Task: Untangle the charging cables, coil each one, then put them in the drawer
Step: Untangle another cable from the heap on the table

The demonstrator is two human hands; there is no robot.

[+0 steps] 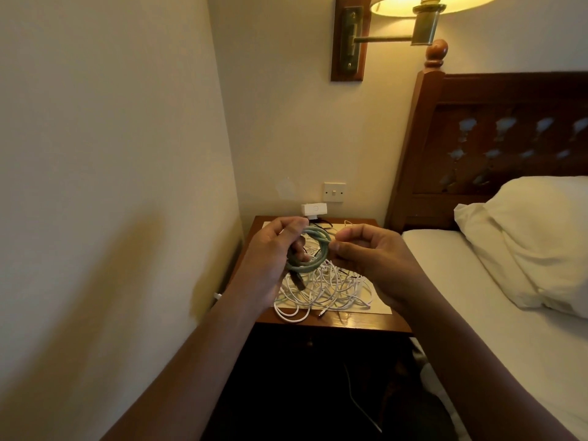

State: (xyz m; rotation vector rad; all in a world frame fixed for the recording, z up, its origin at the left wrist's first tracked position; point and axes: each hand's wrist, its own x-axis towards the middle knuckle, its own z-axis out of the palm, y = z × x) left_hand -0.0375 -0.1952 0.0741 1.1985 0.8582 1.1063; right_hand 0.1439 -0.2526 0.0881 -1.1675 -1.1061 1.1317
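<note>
Left hand (pixel 270 256) is wrapped around a green cable (pixel 321 238) that's looped into a coil, held up over the nightstand (pixel 366 321). Right hand (pixel 372 262) has its fingers curled, thumb and forefinger pinching the coil's right side. Under them there's a messy pile of white cables (pixel 327 288) across the front half of the top, a couple of loops reaching the front edge. A white charger (pixel 310 211) sits at the back edge, with a wall switch (pixel 334 192) above it.

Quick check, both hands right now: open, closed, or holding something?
Left hand: grips the coiled green cable.
Right hand: thumb and forefinger pinch the same coil at its right side.
</note>
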